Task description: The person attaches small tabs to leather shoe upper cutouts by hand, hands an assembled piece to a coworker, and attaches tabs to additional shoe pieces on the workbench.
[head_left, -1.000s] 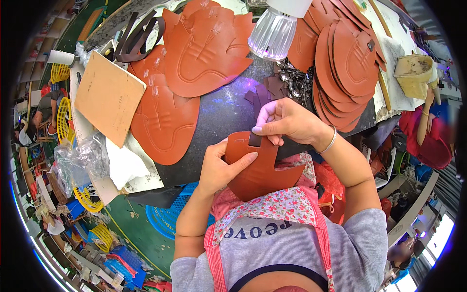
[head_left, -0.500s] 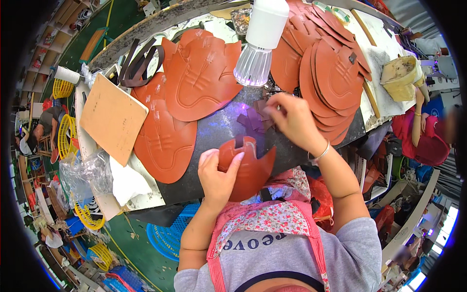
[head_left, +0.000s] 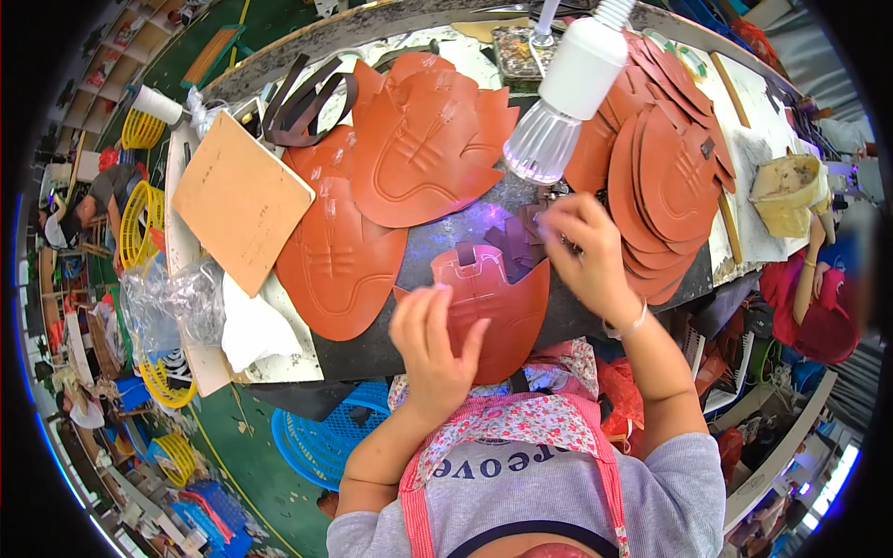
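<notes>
A reddish-brown leather shoe upper (head_left: 507,312) lies at the table's near edge, with a small dark tab (head_left: 465,253) at its top. My left hand (head_left: 433,349) rests over its left side, fingers curved on the leather and thumb apart from them. My right hand (head_left: 593,265) is to the right of the upper, beside a pile of dark purple-brown strips (head_left: 516,244). Its fingers are bent together and a little blurred; whatever they may hold is too small to make out. A white lamp (head_left: 581,70) with a clear ribbed bulb hangs just above the strips.
Stacked leather uppers lie at the right (head_left: 665,186) and left (head_left: 423,153). A tan board (head_left: 244,203), dark straps (head_left: 307,102) and clear plastic (head_left: 186,307) are further left. A grimy yellowish container (head_left: 786,195) stands far right. A blue basket (head_left: 326,437) is below the table.
The upper has turned and now lies spread wider. My left hand has loosened from its edge and lies over it. My right hand stays by the strips. The whole view has shifted.
</notes>
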### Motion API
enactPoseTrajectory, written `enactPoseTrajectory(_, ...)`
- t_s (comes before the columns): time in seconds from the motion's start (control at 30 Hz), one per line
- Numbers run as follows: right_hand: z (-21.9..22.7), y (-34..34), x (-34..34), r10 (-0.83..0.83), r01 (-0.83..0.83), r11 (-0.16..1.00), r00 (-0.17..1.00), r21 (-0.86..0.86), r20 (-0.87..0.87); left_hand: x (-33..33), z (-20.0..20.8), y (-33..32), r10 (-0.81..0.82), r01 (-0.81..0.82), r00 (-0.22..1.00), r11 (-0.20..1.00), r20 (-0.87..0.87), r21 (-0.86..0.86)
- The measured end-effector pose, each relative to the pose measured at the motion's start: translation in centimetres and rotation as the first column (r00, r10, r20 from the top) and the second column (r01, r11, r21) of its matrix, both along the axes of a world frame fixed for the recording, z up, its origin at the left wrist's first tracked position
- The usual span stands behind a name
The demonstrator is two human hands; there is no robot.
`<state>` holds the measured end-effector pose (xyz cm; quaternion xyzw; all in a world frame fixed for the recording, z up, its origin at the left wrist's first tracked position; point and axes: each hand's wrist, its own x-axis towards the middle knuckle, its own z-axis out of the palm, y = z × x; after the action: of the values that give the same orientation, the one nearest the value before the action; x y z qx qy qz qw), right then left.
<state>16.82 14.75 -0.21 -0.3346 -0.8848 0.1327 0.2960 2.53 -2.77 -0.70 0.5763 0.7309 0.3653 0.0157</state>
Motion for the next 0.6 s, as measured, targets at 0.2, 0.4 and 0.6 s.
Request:
enactPoseTrajectory(0.2,0.3,-6.4,1.1,-0.158,-0.531,-0.152,0.846,-0.834,-0.51,0.3,0.2,0.3,-0.181,0.153,0.947,0.98,0.264,0.125)
enactPoseTrajectory(0.4,-0.5,-7.9,2.1,-0.329,-0.593,-0.442,0.805,-0.673,-0.493,-0.6,0.5,-0.1,-0.45,0.402,0.864,0.887,0.225,0.229)
enactPoseTrajectory(0.6,-1.2,-8.2,2.7,-0.192,-0.569,-0.431,0.816,-0.7,-0.545,-0.4,0.4,-0.7,-0.507,0.464,0.84,0.856,0.194,0.228)
